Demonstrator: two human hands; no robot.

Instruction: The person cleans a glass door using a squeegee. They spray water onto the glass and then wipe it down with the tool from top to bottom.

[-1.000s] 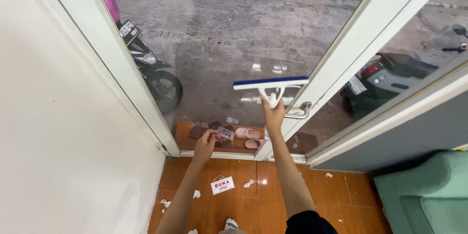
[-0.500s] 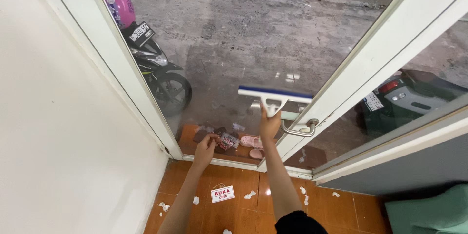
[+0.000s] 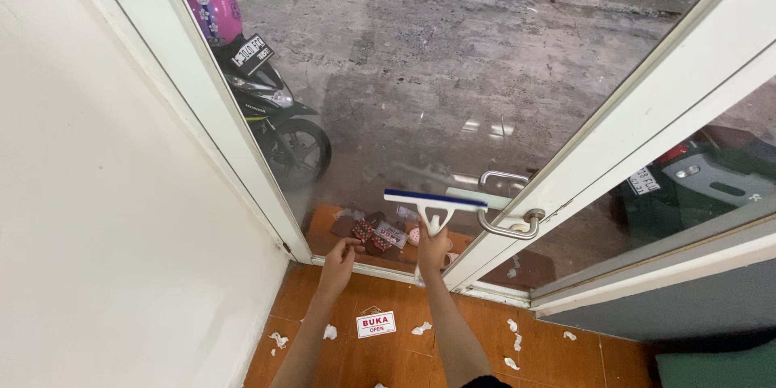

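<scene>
Head view: looking down at a glass door from inside, my two arms reaching forward from 6 o'clock.
Right hand: my right hand is wrapped tight around the white handle of the squeegee, fingers closed on it.
Squeegee: low on the glass door, blue blade strip level across the top, lying against the pane; handle points down toward 6 o'clock into my fist.
Left hand: my left hand sits at 9 o'clock of the right one, near the bottom of the pane, fingers curled narrow. Whether it pinches anything, I cannot tell.
Door handle: a metal lever handle just at 3 o'clock of the blade's end, on the white door frame; a second one shows through the glass above it.
Floor: orange tile floor under my arms, scattered with white paper scraps; a small red-and-white sign lies flat between my forearms.
Wall: plain white wall fills the 9 o'clock side.
Outside, through glass: a parked scooter at 11 o'clock with a pink helmet on it; sandals on the step just beyond the sill; another scooter at 3 o'clock.
</scene>
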